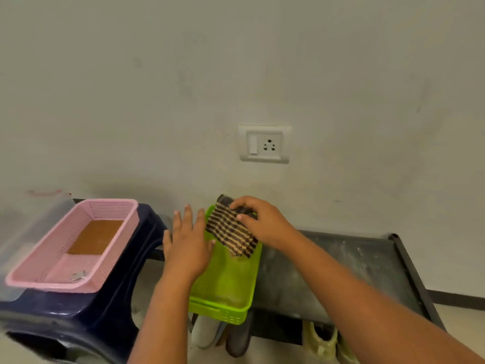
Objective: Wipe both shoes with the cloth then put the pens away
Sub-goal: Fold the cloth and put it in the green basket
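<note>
A folded checked cloth [231,229], dark brown with tan stripes, is held over the far end of a green tray [223,290]. My right hand [265,222] pinches its upper right part between fingers and thumb. With straight fingers, my left hand [189,240] hovers flat at the tray's left rim, just left of the cloth. Under the rack, shoe tips show: a white one [204,332], a dark one [238,337] and a pale yellow one [320,340]. No pens are visible.
The green tray sits on a dark metal rack [341,266] against the wall. To the left, a pink basket [76,245] holding a brown card rests on a dark blue plastic stool [86,311]. A clear container [23,227] stands at far left. A wall socket [264,143] is above.
</note>
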